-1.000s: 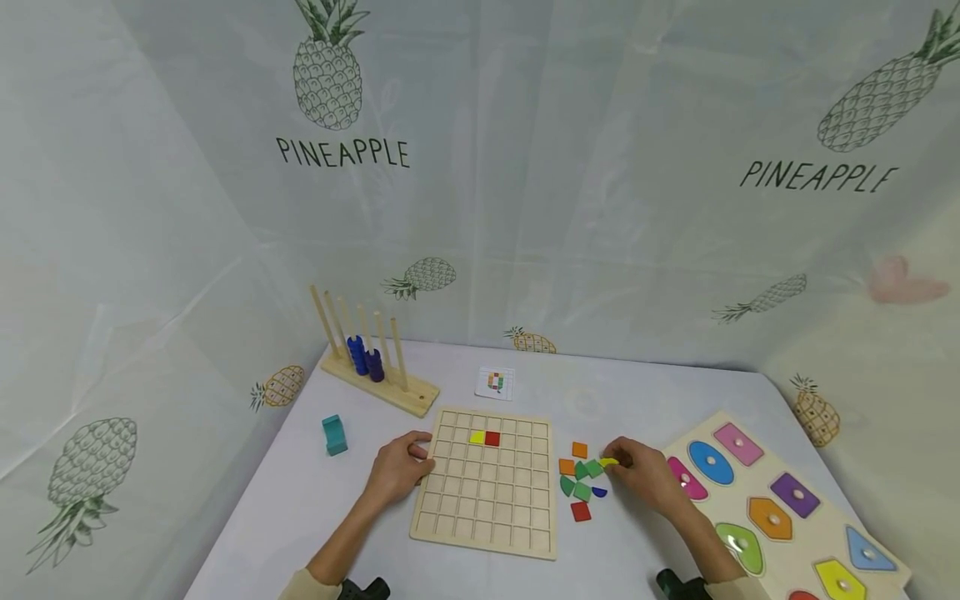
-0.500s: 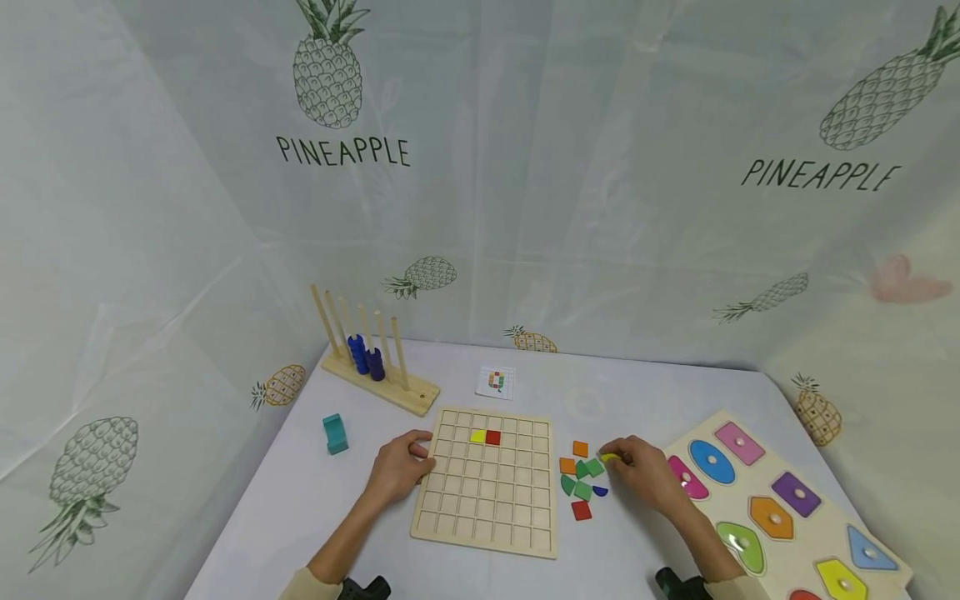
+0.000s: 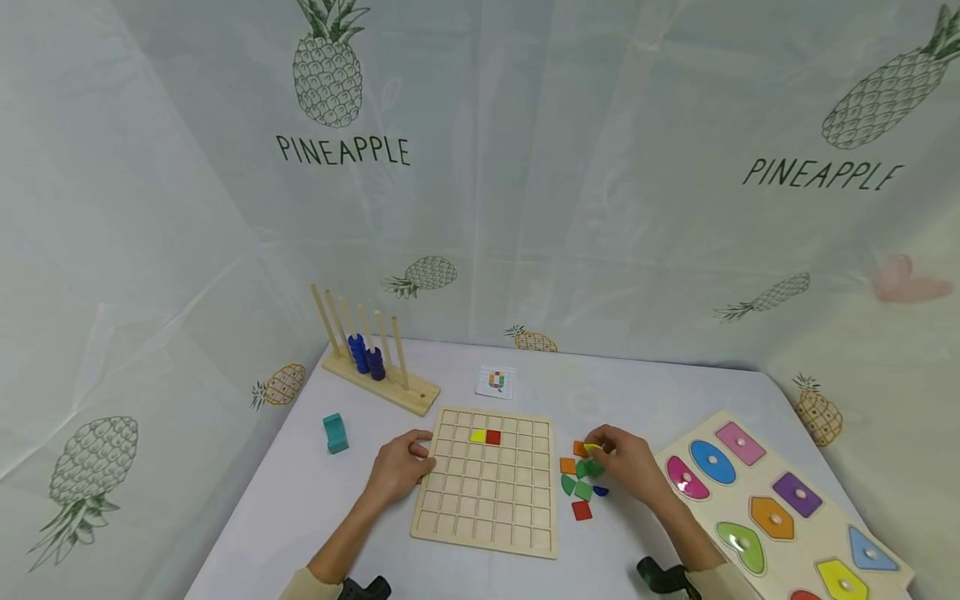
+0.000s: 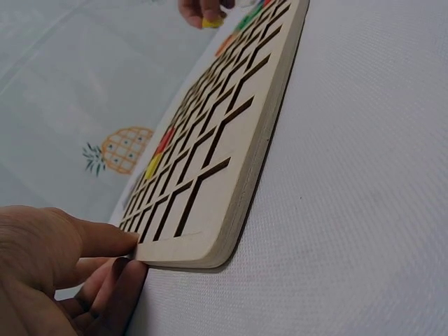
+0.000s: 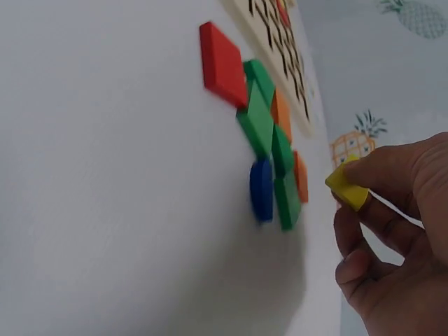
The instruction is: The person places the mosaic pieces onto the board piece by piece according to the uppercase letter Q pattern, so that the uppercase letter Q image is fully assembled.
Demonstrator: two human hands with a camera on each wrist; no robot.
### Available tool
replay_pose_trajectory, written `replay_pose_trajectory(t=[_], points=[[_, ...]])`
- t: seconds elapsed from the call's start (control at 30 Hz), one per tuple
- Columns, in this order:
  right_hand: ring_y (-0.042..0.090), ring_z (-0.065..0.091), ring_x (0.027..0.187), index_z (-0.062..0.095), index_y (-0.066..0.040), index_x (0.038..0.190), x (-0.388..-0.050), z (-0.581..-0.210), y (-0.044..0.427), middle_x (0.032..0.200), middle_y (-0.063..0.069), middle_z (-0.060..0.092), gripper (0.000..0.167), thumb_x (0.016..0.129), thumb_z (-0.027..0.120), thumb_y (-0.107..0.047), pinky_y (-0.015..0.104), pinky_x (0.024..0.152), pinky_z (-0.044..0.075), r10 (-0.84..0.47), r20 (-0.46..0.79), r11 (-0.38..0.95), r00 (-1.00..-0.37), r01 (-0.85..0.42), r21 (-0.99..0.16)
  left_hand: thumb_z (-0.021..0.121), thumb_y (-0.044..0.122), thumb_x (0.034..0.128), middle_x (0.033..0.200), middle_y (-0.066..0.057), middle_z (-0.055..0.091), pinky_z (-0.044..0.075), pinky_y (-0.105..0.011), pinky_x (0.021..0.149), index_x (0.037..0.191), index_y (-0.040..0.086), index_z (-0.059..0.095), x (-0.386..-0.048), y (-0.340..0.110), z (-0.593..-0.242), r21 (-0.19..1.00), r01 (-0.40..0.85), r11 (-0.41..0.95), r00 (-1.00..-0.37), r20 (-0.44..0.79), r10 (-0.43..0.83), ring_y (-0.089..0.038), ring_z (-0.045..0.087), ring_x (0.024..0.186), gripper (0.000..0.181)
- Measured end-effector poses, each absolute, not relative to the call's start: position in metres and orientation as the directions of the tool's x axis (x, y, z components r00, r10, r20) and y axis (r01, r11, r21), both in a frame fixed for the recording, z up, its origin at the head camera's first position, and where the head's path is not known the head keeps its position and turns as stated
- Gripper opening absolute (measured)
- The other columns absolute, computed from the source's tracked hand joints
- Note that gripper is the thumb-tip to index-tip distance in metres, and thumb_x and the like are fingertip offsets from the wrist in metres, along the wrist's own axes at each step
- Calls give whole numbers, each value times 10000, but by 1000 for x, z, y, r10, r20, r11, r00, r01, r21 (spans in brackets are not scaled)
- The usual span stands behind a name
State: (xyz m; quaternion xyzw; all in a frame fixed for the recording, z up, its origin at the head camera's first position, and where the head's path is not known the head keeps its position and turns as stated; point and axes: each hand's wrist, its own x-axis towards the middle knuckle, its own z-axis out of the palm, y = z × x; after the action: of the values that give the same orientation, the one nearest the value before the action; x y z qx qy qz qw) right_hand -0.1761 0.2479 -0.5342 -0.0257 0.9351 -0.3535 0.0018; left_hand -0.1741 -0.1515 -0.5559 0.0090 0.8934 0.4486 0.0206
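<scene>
In the head view, a wooden grid board (image 3: 480,500) lies mid-table, with a yellow square (image 3: 478,436) and a red square (image 3: 492,437) in its cells. My left hand (image 3: 397,471) holds the board's left edge. In the left wrist view, one digit lies on the rim and curled fingers (image 4: 126,287) are against its side. Thumb and fingers of my right hand (image 3: 628,467) pinch a small yellow piece (image 5: 348,185) above the loose pieces. Below it are a red square (image 3: 582,510), several green pieces (image 3: 582,491), orange squares (image 3: 567,466) and a blue half-round (image 5: 262,190).
Behind the board lies a white pattern card (image 3: 496,382). A wooden peg stand (image 3: 382,387) with blue rings is at the back left, and a teal block (image 3: 335,433) sits nearer. A shape puzzle board (image 3: 750,467) covers the right side, close to my right forearm.
My right hand has lifted the yellow piece and moved it left and away from me, over the loose pieces. My left hand has stayed on the board.
</scene>
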Motion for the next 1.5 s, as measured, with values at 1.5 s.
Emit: replay_pose_trajectory(t=[1.5], points=[[114,632,835,717,-138,1039,-214,-538,136,903,-52,684,111,939,695,-95,312,739,521,-328,56,656,-943,-270,-705,790,143,824,853,17,685,492,-325,654,1243,74,686,-173,-152,-556,792,1,610,-999,-32,43,-85,617,680,437]])
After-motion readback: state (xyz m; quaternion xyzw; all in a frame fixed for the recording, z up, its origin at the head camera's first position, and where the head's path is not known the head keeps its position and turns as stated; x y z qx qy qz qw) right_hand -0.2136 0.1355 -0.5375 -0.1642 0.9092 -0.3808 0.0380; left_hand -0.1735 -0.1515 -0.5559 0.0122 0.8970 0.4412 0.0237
